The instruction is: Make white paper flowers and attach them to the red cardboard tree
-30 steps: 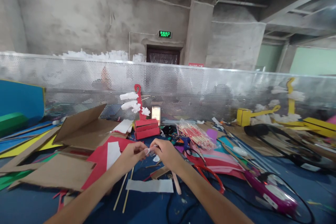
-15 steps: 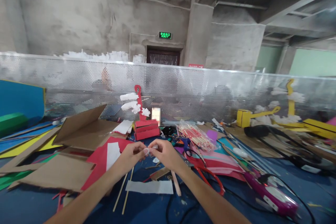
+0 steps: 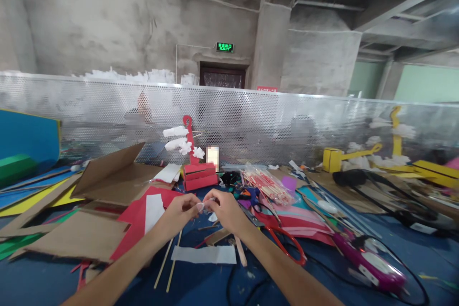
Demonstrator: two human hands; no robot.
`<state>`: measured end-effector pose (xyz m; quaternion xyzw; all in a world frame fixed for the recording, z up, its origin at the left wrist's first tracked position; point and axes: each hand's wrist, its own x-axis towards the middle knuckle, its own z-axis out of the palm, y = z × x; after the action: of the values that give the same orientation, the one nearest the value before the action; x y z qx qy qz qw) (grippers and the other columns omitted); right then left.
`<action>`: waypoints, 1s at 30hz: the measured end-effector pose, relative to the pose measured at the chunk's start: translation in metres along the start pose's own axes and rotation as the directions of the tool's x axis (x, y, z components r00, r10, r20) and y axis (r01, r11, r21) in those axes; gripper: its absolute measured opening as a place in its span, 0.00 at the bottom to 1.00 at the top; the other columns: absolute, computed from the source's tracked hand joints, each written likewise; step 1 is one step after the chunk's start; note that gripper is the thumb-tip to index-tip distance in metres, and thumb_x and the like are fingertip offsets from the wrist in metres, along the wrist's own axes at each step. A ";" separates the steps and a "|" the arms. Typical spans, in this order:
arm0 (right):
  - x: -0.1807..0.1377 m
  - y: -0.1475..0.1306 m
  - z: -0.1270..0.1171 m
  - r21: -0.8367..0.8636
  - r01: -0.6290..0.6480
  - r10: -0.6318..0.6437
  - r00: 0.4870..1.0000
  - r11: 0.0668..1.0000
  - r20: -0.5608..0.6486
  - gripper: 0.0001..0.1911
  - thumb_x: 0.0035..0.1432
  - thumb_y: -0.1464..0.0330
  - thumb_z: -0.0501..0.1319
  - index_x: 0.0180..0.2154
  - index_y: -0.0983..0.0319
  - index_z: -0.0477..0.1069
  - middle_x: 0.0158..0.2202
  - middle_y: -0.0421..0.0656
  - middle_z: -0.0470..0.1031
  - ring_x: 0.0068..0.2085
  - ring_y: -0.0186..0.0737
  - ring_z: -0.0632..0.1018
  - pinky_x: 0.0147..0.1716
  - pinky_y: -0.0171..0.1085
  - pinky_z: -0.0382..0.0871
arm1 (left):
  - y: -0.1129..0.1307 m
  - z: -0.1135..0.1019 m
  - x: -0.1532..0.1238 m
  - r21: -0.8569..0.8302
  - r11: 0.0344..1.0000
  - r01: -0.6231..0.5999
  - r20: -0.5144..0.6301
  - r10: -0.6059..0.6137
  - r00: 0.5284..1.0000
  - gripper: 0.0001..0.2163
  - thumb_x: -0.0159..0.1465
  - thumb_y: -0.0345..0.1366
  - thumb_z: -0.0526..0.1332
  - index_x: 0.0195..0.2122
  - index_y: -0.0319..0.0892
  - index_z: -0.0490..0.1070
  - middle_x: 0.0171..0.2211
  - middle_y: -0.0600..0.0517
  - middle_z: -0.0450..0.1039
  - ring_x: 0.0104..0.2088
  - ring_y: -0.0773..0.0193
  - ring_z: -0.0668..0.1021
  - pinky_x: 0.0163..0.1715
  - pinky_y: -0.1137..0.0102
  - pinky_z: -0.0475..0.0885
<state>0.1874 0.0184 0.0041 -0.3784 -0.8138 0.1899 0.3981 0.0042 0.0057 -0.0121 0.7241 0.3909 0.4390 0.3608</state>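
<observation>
Head camera, left to right, with clock hours read from the fingertips: brown cardboard (image 3: 77, 234) lies just below nine o'clock and a red sheet (image 3: 134, 224) nearer. Left hand (image 3: 184, 209) pinches a small white piece (image 3: 201, 206) between thumb and fingers, presumably because it suits only fingertips. At twelve stands a red box (image 3: 201, 179); at six lies a white strip (image 3: 204, 255), probably kept within reach. Right hand (image 3: 220, 204) pinches the piece's other side, likely steadying it; exact contact is partly hidden. Scissors (image 3: 287, 234) rest towards four o'clock, a purple tool (image 3: 376, 263) beyond.
</observation>
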 end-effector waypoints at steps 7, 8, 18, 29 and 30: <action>0.000 -0.001 -0.001 -0.022 0.005 -0.005 1.000 1.000 0.002 0.08 0.59 0.70 0.55 0.30 0.61 0.72 0.26 0.39 0.76 0.28 0.34 0.75 0.29 0.30 0.62 | 0.000 0.000 0.000 -0.024 1.000 -0.007 0.005 0.007 1.000 0.15 0.60 0.47 0.58 0.31 0.39 0.70 0.24 0.53 0.71 0.27 0.64 0.73 0.28 0.72 0.67; 0.000 -0.001 -0.002 -0.026 0.009 -0.009 1.000 1.000 0.001 0.09 0.60 0.69 0.55 0.30 0.61 0.72 0.26 0.39 0.76 0.28 0.34 0.75 0.29 0.30 0.61 | 0.000 0.001 0.000 -0.023 1.000 -0.006 0.005 0.006 1.000 0.14 0.60 0.47 0.58 0.31 0.39 0.70 0.24 0.53 0.71 0.27 0.64 0.73 0.28 0.72 0.67; -0.001 0.000 -0.004 -0.123 0.064 -0.063 0.998 0.990 0.018 0.21 0.63 0.58 0.53 0.24 0.62 0.72 0.21 0.39 0.73 0.24 0.32 0.72 0.26 0.30 0.57 | 0.000 0.000 0.000 -0.041 0.999 0.002 0.015 -0.002 1.000 0.13 0.61 0.44 0.58 0.32 0.38 0.69 0.25 0.53 0.70 0.28 0.64 0.74 0.30 0.72 0.67; -0.002 0.005 -0.004 -0.178 0.050 -0.037 0.996 0.983 0.077 0.30 0.65 0.56 0.47 0.17 0.64 0.68 0.17 0.39 0.71 0.22 0.32 0.72 0.27 0.30 0.58 | -0.001 0.001 0.000 -0.042 0.999 -0.015 0.047 0.016 0.999 0.14 0.61 0.45 0.58 0.31 0.38 0.69 0.24 0.54 0.70 0.25 0.67 0.71 0.27 0.74 0.65; -0.002 0.004 -0.004 -0.171 0.052 -0.038 0.996 0.984 0.085 0.30 0.66 0.56 0.47 0.17 0.64 0.68 0.17 0.39 0.72 0.22 0.32 0.73 0.27 0.30 0.58 | -0.001 0.001 0.000 -0.043 0.999 -0.018 0.049 0.020 0.999 0.14 0.61 0.45 0.58 0.31 0.38 0.69 0.24 0.54 0.69 0.25 0.67 0.71 0.27 0.74 0.65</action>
<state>0.1933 0.0195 0.0035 -0.3851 -0.8510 0.1246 0.3346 0.0044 0.0062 -0.0136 0.7305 0.3655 0.4325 0.3817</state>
